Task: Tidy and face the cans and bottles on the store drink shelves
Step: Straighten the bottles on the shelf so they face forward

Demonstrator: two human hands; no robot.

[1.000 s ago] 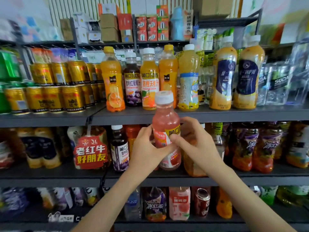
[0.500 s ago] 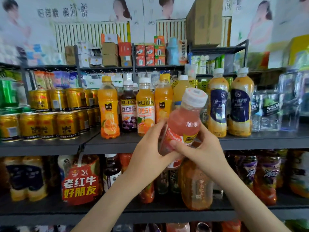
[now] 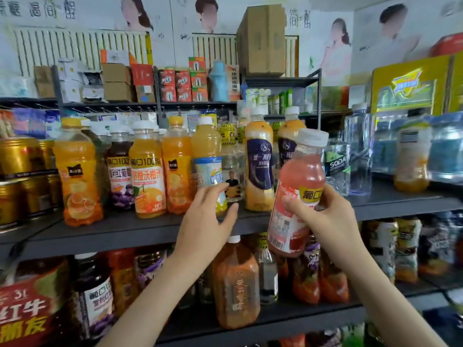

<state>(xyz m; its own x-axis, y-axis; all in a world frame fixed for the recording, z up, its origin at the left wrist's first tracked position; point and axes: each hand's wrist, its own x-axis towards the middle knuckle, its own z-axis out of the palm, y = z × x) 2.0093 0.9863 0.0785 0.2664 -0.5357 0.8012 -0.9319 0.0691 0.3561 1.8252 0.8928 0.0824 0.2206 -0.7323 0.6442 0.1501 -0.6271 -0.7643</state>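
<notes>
R grip [image 3: 325, 219] wraps pink bottle [image 3: 299, 181]; L grip [image 3: 205, 219] spread, by yellow bottle [image 3: 206, 146].

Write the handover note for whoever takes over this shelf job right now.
Right hand grips the pink bottle, tilted, in the air in front of the upper shelf.
Left hand is open, fingers at the base of the pale yellow bottle on that shelf; contact unclear.
Done: the orange juice bottles at left stand upright, labels forward.
Left: probably set the pink bottle down upright, label out, then check the lower shelf.
</notes>
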